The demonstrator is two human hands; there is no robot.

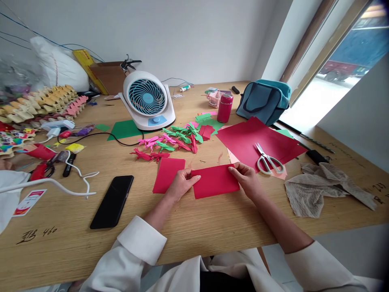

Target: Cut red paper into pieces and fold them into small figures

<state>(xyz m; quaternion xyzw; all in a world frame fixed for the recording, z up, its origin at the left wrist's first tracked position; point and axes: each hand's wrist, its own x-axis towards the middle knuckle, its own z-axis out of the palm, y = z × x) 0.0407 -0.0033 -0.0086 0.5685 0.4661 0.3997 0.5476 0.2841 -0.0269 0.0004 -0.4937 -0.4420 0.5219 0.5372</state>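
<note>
A rectangular sheet of red paper (216,182) is held just above the wooden table between my two hands. My left hand (181,183) pinches its upper left corner, thumb on top. At the upper right corner, the thumb and fingers of my right hand (245,177) grip the paper. Close to my left hand lies a stack of red paper (167,173). Scissors with white handles (267,161) rest on large red sheets (243,136) beyond my right hand. Several folded paper pieces in green, pink and red (174,138) are heaped behind the stack.
A white fan (147,99) stands at the back, with a red flask (225,108) and a blue bag (263,101) to its right. A black phone (112,202) lies left, near white cables (85,178). Crumpled beige cloth (313,188) lies at right.
</note>
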